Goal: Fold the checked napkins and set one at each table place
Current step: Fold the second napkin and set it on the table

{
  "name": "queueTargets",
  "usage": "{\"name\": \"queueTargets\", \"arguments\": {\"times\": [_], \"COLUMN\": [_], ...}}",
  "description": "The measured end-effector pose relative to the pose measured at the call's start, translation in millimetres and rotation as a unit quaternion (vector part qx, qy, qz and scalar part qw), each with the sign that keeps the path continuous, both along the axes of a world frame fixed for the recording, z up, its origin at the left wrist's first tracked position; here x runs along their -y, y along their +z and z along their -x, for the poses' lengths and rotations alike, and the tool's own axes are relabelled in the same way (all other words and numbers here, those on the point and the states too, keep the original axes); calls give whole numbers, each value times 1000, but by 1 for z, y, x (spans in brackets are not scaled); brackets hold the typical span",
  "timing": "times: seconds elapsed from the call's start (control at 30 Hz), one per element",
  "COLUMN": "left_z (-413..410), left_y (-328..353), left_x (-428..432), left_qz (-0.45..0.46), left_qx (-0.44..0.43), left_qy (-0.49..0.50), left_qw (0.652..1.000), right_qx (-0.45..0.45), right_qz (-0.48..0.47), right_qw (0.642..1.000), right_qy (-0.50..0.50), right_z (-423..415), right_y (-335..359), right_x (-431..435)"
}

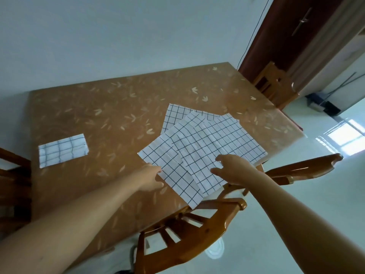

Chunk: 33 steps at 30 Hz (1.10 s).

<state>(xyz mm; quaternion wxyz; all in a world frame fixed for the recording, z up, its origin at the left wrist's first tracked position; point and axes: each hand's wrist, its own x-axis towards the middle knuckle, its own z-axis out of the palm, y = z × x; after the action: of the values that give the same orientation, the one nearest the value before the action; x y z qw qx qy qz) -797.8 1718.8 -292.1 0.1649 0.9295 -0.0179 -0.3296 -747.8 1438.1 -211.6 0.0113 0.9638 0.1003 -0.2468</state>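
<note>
The napkin (174, 176) edge touches left grip (150, 177) — closure unclear; right grip (235, 171) spread above.

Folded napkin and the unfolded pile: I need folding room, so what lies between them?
Only bare tabletop between the folded napkin and the unfolded pile, in the head view.

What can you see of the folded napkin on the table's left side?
The folded napkin is white with a dark grid, cloth or paper by its look, folded into a narrow rectangle. It lies flat on the brown leaf-patterned table near the left edge, beside a wooden chair, well apart from the unfolded napkins. Only the table touches it. Slightly blurred.
</note>
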Motion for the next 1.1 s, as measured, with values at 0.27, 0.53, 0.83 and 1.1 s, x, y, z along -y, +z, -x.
{"name": "queueTargets", "arguments": {"times": [0.27, 0.53, 0.83, 1.1], "left_z": [-48, -102, -119, -143], "left_y": [-26, -58, -113, -134], "left_x": [45, 125, 190, 205], "left_qz": [36, 43, 22, 13], "left_qx": [-3, 9, -19, -20], "left_qy": [16, 97, 271, 434], "left_qw": [999, 994, 962, 900], "right_qx": [-36, -73, -130, -119], "right_qz": [24, 4, -44, -155], "right_qw": [999, 996, 989, 975], "right_qy": [-23, 46, 50, -108], "right_z": [-57, -167, -272, -351], "right_y": [-28, -92, -163, -198], "right_x": [63, 131, 208, 233]}}
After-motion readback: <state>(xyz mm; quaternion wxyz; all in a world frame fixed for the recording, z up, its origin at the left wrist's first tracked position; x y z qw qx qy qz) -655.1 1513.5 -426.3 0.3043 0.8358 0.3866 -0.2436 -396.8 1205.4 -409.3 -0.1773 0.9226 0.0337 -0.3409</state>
